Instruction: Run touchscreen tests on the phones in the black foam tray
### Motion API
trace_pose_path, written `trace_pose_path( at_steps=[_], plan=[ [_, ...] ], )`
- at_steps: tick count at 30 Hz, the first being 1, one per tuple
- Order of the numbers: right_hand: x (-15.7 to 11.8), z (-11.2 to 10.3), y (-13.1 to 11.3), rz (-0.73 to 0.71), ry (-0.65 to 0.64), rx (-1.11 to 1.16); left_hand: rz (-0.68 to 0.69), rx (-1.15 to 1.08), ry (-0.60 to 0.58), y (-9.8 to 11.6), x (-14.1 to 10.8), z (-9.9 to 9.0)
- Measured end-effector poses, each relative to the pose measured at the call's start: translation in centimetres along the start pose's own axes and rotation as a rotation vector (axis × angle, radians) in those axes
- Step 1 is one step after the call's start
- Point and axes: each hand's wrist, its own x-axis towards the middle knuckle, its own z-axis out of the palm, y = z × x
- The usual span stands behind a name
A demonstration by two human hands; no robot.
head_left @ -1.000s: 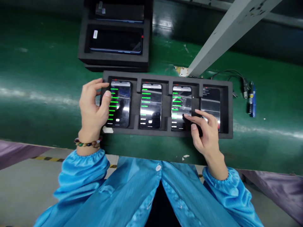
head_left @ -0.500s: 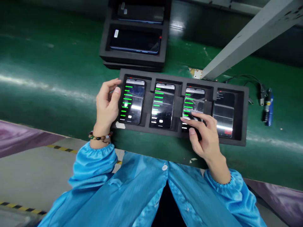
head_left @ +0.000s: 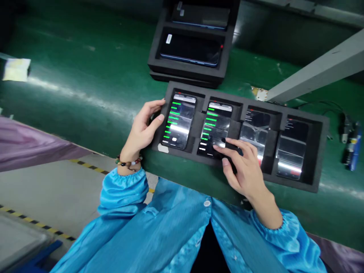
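Note:
A black foam tray (head_left: 322, 151) holds a row of several smartphones, one per compartment. My left hand (head_left: 142, 129) rests at the tray's left end, fingers apart, thumb near the leftmost phone (head_left: 182, 117). Green text lines show on that screen. Over the lower part of the second phone (head_left: 214, 121), also lit with green lines, is my right hand (head_left: 246, 170). Its fingers are spread, with a fingertip at the screen. It partly covers the third phone (head_left: 256, 125), which has a dark screen with small text, like the rightmost phone (head_left: 292, 151).
Behind the tray, a stack of black foam trays (head_left: 155, 60) holds dark phones (head_left: 190, 49). A grey metal post (head_left: 315, 64) slants across the right. Cables and a blue marker-like item (head_left: 354, 149) lie far right on the green table (head_left: 85, 76). Pale paper (head_left: 17, 70) sits left.
My right hand has moved left from the third phone to the second. The third phone's green lines have given way to a dark screen with small text. The whole view has shifted.

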Motion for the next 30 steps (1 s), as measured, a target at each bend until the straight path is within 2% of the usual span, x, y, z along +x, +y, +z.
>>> trace_pose_path(
  at_steps=[6, 9, 13, 19, 26, 30],
  plan=[
    [-0.2, -0.1, 0.1, 0.001, 0.064, 0.027, 0.071, 0.037, -0.214, 0.3, -0.4, -1.4],
    [-0.1, -0.1, 0.1, 0.01, 0.077, 0.029, 0.082, 0.086, -0.261, 0.4, -0.4, -1.8],
    [-0.1, -0.1, 0.0, 0.011, 0.086, 0.042, 0.097, 0.111, -0.249, 0.2, -0.4, -1.6],
    [-0.2, -0.1, 0.2, 0.015, 0.093, 0.054, 0.093, 0.087, -0.113, 0.2, -0.3, -0.5],
    [-0.7, 0.0, 0.5, 0.042, 0.104, 0.084, 0.103, 0.113, -0.217, 0.1, -0.4, -1.4],
    [-0.8, -0.1, 0.6, 0.049, 0.107, 0.087, 0.135, 0.133, -0.232, -0.1, -0.4, -1.5]
  ],
)
